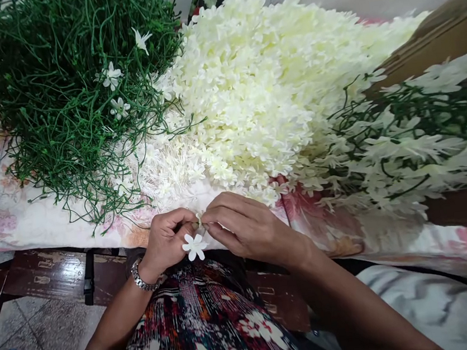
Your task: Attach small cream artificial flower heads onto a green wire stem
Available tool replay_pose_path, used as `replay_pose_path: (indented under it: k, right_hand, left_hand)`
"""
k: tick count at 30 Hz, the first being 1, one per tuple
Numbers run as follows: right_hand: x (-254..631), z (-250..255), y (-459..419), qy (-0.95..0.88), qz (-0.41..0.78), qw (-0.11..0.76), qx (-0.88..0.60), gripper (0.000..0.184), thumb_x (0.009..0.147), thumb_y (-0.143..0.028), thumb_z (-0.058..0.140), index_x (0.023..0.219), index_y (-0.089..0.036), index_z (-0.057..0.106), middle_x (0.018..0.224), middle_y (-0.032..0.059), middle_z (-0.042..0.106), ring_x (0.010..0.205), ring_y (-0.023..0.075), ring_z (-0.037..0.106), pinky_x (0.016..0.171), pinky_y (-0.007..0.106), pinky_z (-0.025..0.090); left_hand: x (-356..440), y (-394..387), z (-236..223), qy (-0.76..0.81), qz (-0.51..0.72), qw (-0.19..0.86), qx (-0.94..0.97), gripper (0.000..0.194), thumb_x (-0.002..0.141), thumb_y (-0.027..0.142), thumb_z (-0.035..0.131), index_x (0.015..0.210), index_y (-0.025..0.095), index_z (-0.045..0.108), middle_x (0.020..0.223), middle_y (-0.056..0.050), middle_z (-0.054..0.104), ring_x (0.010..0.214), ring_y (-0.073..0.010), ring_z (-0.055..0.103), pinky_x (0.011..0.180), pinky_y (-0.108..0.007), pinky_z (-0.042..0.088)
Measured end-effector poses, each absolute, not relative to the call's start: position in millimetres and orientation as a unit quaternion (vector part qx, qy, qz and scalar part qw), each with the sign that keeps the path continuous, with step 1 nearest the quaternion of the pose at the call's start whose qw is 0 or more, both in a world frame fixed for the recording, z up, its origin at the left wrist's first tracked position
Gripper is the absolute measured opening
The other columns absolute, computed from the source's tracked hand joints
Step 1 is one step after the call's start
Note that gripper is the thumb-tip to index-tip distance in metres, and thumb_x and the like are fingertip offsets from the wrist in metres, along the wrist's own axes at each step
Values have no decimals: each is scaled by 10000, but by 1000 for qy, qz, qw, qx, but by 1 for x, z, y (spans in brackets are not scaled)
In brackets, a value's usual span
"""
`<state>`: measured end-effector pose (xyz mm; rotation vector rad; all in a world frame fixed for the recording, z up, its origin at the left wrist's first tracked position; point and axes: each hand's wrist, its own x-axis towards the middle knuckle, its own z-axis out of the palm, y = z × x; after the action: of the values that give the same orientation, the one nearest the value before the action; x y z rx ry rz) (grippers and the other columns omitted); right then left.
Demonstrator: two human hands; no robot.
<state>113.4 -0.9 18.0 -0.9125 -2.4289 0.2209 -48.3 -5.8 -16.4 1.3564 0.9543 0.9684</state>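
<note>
My left hand [168,238], with a metal watch on its wrist, and my right hand [245,225] meet fingertip to fingertip just in front of the cloth's near edge. Both pinch a small pale piece between them, and a white artificial flower [194,246] hangs below the left fingers. Behind the hands rises a large heap of cream flower heads [264,76]. To its left lies a tangled pile of green plastic stems [63,87] with a few white flowers on it.
A floral cloth [32,220] covers the work surface. Finished stems with white flowers [415,143] lie at the right by a cardboard box [445,33]. A dark wooden frame [46,272] and tiled floor show at the lower left.
</note>
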Motion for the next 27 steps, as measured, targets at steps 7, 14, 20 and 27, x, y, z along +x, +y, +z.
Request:
replay_pose_path:
  k: [7,14,20,27]
  right_hand:
    - [113,16,5,-899,123,267,-324,95,767,-74,429,766,-150,487,660,32,521,653,113,468,574,240,428]
    - [113,13,6,-896,158,259,-325,98,759,-66,439,788,-148,483,677,38,515,666,114,460,592,245,429]
    - [113,15,7,-895,157,260,-327,96,770,-79,436,776,-153,496,671,37,524,658,115,473,587,248,434]
    - [123,21,-1,-806,247,367,-393,251,738,-160,542,986,-182,510,849,55,556,794,136,532,668,283,464]
  left_hand:
    - [-47,-5,-15,427,403,567,578,144,713,160,461,580,134,510,513,34,416,466,-53,339,415,-159,283]
    - [-49,-3,-15,420,404,558,591,138,710,118,455,585,135,513,496,44,413,453,-47,339,423,-158,287]
    - [-48,-4,-17,421,408,554,591,137,728,138,468,600,139,516,520,37,443,471,-54,376,446,-166,317]
    - [-44,-11,-14,429,462,455,629,97,746,135,473,703,146,559,604,4,534,533,-80,474,509,-194,393]
